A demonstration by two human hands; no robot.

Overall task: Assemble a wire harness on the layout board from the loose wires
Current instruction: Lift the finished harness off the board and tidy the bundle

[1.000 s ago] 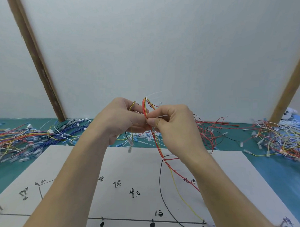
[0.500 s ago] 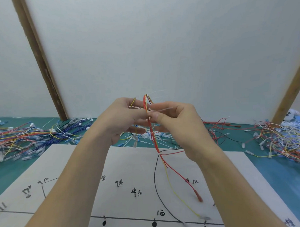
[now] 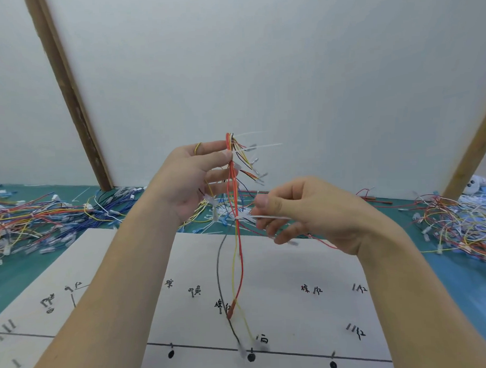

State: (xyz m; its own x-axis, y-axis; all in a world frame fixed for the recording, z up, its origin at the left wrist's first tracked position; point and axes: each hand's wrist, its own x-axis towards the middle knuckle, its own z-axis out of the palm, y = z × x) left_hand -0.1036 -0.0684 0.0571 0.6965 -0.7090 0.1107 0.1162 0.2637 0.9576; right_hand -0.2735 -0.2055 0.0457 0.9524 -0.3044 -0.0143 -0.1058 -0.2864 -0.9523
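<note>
A: Where's the harness?

B: I see the wire bundle [image 3: 232,184] held upright above the layout board [image 3: 294,264], in the left hand [image 3: 192,183]. Fingers curl onto it, fingertips pressing the red and orange strands near the top. Short ends with small terminals fan out to the right above that grip.

A: And the right hand [image 3: 314,211]?

B: Lower, just right of the bundle. Thumb and forefinger pinch the tail of a white cable tie [image 3: 265,217] that loops the wires below the left hand. The other fingers are loosely bent.

A: Lower ends?

B: Black, yellow and red strands hang down over the board; their blurred tips lie near the drawn line with black dots.

A: Surroundings?

B: Loose wires [image 3: 44,221] piled on the green mat [image 3: 21,271] to the left, another tangle [image 3: 463,225] to the right. White wall behind.
</note>
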